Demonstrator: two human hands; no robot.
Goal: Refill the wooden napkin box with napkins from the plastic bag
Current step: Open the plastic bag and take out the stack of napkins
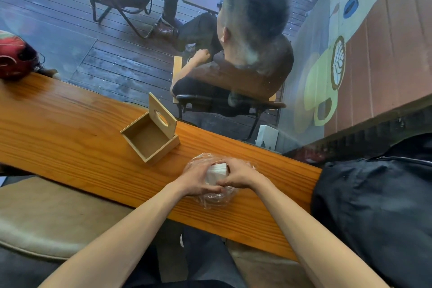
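Both hands (218,176) grip crinkly clear plastic bag (216,200) around white napkins (216,170)

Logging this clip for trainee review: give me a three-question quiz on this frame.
1. True or false: the wooden napkin box already holds napkins.
2. What do both hands, left and right, grip? A) the box lid B) the plastic bag of napkins C) the black bag
3. Is the box lid open or shut?

Key: 1 false, it is empty; 2 B; 3 open, tilted up.
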